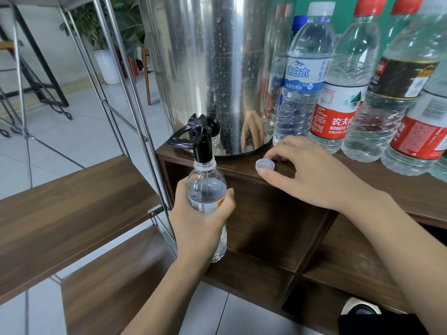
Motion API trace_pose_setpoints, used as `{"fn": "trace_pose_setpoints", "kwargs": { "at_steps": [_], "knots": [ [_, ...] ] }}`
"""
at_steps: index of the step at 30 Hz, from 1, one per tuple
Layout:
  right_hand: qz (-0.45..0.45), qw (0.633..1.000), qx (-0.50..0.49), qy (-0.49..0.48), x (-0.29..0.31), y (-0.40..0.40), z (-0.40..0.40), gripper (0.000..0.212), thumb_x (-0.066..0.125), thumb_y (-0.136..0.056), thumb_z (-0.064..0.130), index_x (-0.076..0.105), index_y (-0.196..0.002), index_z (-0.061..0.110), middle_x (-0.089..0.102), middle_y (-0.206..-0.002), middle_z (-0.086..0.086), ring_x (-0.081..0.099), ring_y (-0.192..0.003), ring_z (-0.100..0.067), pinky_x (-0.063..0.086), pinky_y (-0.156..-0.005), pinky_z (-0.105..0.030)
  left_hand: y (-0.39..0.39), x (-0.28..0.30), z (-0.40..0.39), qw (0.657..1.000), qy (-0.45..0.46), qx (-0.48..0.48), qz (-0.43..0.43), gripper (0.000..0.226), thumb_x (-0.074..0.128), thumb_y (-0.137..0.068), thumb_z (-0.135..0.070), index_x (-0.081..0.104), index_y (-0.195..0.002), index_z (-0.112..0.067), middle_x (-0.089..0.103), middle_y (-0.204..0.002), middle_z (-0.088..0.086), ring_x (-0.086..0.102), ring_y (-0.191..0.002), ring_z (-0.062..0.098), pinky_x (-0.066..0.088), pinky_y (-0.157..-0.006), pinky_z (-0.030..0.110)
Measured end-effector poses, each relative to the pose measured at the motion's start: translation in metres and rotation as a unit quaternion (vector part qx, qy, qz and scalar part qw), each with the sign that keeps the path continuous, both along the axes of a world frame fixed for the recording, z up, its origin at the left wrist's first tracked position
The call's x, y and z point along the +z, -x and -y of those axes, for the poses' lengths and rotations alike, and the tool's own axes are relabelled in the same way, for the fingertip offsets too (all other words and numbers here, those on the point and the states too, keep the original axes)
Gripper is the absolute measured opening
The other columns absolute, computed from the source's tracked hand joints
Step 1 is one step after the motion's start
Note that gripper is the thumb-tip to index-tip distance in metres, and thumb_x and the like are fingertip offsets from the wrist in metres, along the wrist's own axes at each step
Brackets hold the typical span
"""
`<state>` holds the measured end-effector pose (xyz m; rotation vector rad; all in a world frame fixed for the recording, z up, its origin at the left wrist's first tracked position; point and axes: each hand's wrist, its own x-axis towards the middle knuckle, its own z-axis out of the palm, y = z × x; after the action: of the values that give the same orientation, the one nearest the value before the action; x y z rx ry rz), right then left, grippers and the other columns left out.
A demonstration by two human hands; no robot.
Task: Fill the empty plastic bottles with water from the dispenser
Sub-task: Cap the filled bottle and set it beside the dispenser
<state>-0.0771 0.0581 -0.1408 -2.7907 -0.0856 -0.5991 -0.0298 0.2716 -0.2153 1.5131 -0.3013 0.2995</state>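
Two hands are at work in front of a tall steel dispenser (212, 68) that stands on the top of a dark wooden cabinet (278, 228). The left hand (200, 218) has its fingers and thumb wrapped around the middle of a clear plastic bottle (206, 187), holding it upright just off the cabinet's front left corner, with its open neck pushed up around the black spout of the tap (197, 139). Some water shows inside the bottle's upper part, though its exact level is hard to read. The tap's black lever juts out to the left from the base of the dispenser. To the right, the right hand (312, 172) hovers low over the cabinet top, its thumb and fingers curled and pinching a small pale cap (265, 164) that sits mouth-up at the near edge of the wood; whether the cap is lifted or resting on the surface cannot be told. The two hands are well apart, the left lower and nearer, the right higher and farther. Just right of the dispenser a row of bottles stands on the cabinet: a blue-labelled bottle with a white cap (303, 76), a red-labelled bottle with a red cap (343, 93), a dark-labelled bottle (396, 88), and another red-labelled one (420, 131) at the right edge. On the left, wooden shelves (72, 206) on a thin metal frame stand beside the cabinet over a pale tiled floor (96, 131).
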Motion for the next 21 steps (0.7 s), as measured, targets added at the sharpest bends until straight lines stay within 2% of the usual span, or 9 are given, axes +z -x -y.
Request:
{"fn": "trace_pose_setpoints", "kwargs": {
  "at_steps": [15,21],
  "knots": [
    [0.0,1.0,0.016,-0.004,-0.0008,-0.0005,0.0011,0.043,0.048,-0.09,0.07,0.066,-0.105,0.035,0.057,-0.102,0.014,0.053,-0.099,-0.007,0.049,-0.09,-0.04,-0.0001,-0.0009,-0.0002,1.0,0.002,-0.004,0.004,0.048,0.087,-0.072,-0.034,0.066,-0.113,-0.02,0.073,-0.098,-0.008,0.071,-0.093,0.009,0.055,-0.082,0.022],
    [0.005,1.0,0.017,-0.004,-0.0008,-0.0007,0.0009,0.045,0.049,-0.088,0.073,0.067,-0.105,0.035,0.056,-0.102,0.018,0.053,-0.099,-0.004,0.049,-0.091,-0.038,-0.0014,-0.0029,-0.0013,1.0,-0.004,-0.002,0.003,0.045,0.092,-0.077,-0.025,0.066,-0.113,-0.021,0.073,-0.099,-0.008,0.071,-0.093,0.009,0.055,-0.082,0.021]
  ]
}}
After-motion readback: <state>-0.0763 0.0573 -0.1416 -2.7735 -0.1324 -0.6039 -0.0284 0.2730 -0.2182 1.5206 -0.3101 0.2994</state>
